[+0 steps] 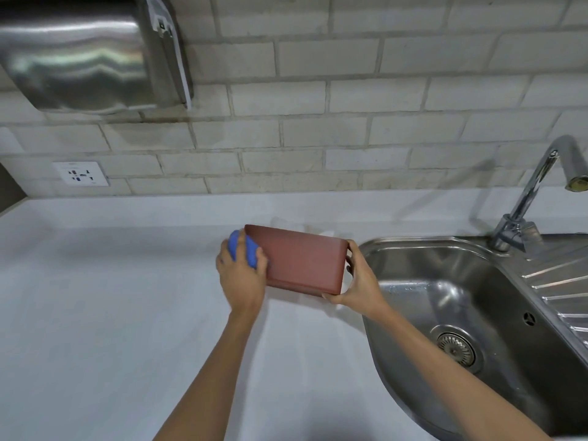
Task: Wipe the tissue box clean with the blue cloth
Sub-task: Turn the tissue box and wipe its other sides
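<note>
A reddish-brown tissue box (302, 259) is held tilted above the white counter, its plain broad face turned toward me. My right hand (358, 281) grips the box's right end, thumb under the near corner. My left hand (241, 275) is closed around a bunched blue cloth (245, 251) and presses it against the box's left end. Most of the cloth is hidden under my fingers.
A white counter (111, 313) stretches to the left and front. A steel sink (461, 313) with a drain lies right of the box, a chrome tap (534, 192) behind it. On the brick wall are a steel dispenser (89, 55) and a socket (81, 174).
</note>
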`<state>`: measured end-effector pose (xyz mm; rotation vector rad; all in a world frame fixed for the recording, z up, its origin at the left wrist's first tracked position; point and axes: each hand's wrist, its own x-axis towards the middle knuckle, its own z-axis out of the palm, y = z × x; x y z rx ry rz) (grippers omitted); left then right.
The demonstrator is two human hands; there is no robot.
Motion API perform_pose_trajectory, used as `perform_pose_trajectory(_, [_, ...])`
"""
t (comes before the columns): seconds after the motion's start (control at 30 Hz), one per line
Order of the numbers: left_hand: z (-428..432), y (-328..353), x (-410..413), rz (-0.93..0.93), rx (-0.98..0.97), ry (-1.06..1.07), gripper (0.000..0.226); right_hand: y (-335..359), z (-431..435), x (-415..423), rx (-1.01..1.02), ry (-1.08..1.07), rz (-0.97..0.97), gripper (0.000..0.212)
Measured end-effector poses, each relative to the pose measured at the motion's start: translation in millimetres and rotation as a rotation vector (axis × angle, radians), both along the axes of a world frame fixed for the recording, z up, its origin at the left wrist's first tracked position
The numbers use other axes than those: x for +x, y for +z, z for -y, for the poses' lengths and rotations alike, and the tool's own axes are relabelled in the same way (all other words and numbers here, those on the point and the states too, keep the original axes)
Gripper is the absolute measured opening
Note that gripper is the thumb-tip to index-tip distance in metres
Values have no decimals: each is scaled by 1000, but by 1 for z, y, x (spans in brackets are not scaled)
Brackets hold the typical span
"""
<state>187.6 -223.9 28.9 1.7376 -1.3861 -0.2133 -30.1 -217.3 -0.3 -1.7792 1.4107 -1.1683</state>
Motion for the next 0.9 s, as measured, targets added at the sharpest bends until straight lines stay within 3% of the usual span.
perform_pose_trajectory(0.07, [2, 0, 1, -231, 74, 81, 52, 1, -7, 7, -28, -42, -36, 95])
perform_pose_trajectory(0.27, [7, 7, 1, -584, 294, 173, 62, -7, -32, 31, -113, -33, -34, 105])
perform_pose_trajectory(0.4, [-4, 2, 1, -686, 354, 212, 78, -7, -41, 42, -167, -63, 59, 67])
perform_pose_trajectory(0.57, [-22, -15, 3, -899, 378, 257, 86, -26, -53, 49, -185, -64, 32, 57])
perform_pose_trajectory(0.73, [-33, -21, -8, -1072, 306, 194, 65, -34, -57, 56, -197, -78, 40, 52])
perform_pose_trajectory(0.9, [-30, -11, 5, -1369, 470, -146, 17, -33, -40, 45, -186, -92, 47, 52])
